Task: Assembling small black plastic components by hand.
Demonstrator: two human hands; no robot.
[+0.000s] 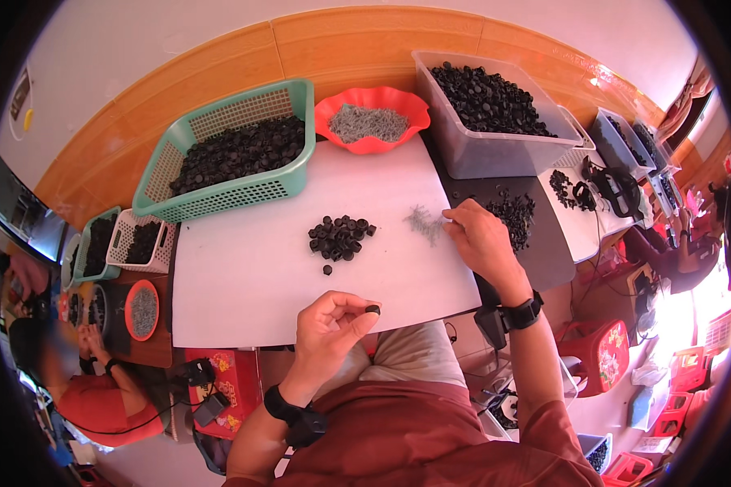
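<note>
Near the front edge of the white board, my left hand (326, 331) pinches a small black plastic cap (373, 309) between thumb and fingertips. My right hand (487, 243) is at the right side of the board, thumb and forefinger pinched together at the edge of a loose pile of thin silver screw-like pieces (424, 222). Whatever those fingertips hold is too small to make out. Between and beyond my hands lies a heap of black caps (341, 237), with a single one lying just in front of it. More small black parts (512, 217) are spread beyond my right wrist.
Along the back stand a green basket (244, 195) of black caps, a red wavy bowl (418, 118) of silver pieces and a clear bin (495, 156) of black parts. Another person (110, 402) works at the left; a further person (698, 252) sits far right. Red stools flank me.
</note>
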